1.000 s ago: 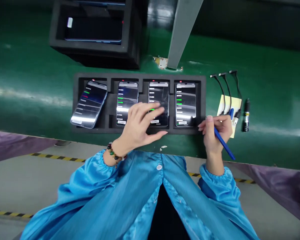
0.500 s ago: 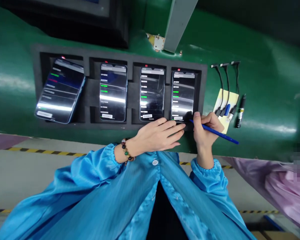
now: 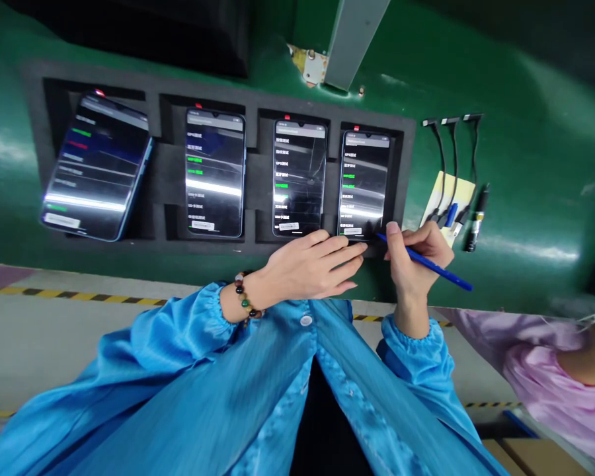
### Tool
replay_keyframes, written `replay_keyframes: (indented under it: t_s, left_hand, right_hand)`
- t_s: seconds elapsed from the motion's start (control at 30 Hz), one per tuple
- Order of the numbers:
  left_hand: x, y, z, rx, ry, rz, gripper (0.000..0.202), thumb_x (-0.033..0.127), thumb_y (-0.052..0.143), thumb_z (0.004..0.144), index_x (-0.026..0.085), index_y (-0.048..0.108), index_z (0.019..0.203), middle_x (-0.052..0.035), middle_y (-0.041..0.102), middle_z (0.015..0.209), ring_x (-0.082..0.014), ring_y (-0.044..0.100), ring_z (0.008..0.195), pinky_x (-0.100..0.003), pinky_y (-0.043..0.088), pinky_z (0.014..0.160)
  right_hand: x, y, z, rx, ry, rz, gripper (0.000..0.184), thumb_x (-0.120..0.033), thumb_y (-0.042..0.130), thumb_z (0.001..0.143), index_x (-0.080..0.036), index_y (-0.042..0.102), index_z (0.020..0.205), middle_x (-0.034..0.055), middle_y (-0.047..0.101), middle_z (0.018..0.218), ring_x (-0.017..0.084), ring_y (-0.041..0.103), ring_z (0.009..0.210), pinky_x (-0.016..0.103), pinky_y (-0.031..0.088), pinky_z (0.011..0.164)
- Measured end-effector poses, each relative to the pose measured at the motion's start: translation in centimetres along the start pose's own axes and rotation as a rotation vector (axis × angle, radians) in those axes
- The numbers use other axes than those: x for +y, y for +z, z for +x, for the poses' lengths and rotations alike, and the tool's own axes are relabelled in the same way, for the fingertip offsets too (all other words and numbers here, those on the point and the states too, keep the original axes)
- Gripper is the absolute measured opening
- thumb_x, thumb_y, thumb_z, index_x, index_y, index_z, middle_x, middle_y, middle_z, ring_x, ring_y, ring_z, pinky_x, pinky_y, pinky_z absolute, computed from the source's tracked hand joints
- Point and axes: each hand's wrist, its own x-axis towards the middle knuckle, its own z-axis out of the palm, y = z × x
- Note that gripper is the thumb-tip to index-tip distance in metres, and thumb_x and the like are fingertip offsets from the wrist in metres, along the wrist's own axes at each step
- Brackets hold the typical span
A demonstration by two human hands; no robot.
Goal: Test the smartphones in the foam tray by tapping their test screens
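At your frame's right, three cables (image 3: pixel 446 165) lie over a yellow pad (image 3: pixel 463 188); a grey post (image 3: pixel 354 36) stands top centre.

Screen text on the 4 phones (image 3: pixel 215 173) too small, blurred.

**Blue pen at the rightmost phone**

A slim blue pen (image 3: pixel 426 262) lies slanted, its dark tip touching the lower right corner of the rightmost phone (image 3: pixel 363 185). That phone lies flat, screen up and lit with lines of white and green text, in the end slot of a black foam tray (image 3: pixel 258 248).
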Motion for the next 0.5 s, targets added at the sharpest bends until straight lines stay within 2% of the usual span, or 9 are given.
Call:
replay_keyframes:
  t_s: [0.1, 0.27, 0.43, 0.5]
  left_hand:
    - [0.06, -0.07, 0.0, 0.008, -0.006, -0.027, 0.036, 0.045, 0.066, 0.107, 0.027, 0.078, 0.136, -0.0116, 0.066, 0.161, -0.0374, 0.066, 0.143, -0.052, 0.047, 0.118]
    - [0.08, -0.17, 0.05, 0.001, -0.042, -0.112, 0.032, 0.046, 0.068, 0.105, 0.029, 0.079, 0.13, -0.0098, 0.067, 0.16, -0.0386, 0.064, 0.142, -0.051, 0.044, 0.119]
    - [0.23, -0.29, 0.26, 0.095, -0.044, -0.201, 0.023, 0.041, 0.077, 0.098, 0.03, 0.083, 0.117, -0.0093, 0.076, 0.144, -0.0352, 0.071, 0.128, -0.046, 0.05, 0.11]
    - [0.22, -0.28, 0.19, 0.107, -0.006, -0.129, 0.024, 0.041, 0.077, 0.099, 0.029, 0.083, 0.119, -0.0089, 0.077, 0.143, -0.0336, 0.072, 0.125, -0.044, 0.052, 0.106]
  right_hand:
    - [0.65, 0.18, -0.19, -0.007, -0.033, -0.001, 0.054, -0.048, 0.079, 0.1, -0.029, 0.04, 0.067, -0.0087, 0.05, 0.05, 0.012, 0.047, 0.043, 0.033, 0.039, 0.049]
    - [1.13, 0.58, -0.42, -0.001, -0.034, -0.047, 0.054, -0.05, 0.074, 0.103, -0.029, 0.039, 0.068, -0.0078, 0.047, 0.053, 0.013, 0.046, 0.047, 0.033, 0.039, 0.051]
    - [0.95, 0.58, -0.37, -0.013, -0.035, -0.069, 0.053, -0.046, 0.073, 0.104, -0.028, 0.038, 0.069, -0.0081, 0.045, 0.054, 0.012, 0.044, 0.048, 0.033, 0.036, 0.052]
    - [0.99, 0.56, -0.37, -0.017, -0.047, -0.098, 0.053, -0.046, 0.073, 0.104, -0.028, 0.038, 0.069, -0.0082, 0.045, 0.054, 0.012, 0.043, 0.048, 0.032, 0.036, 0.052]
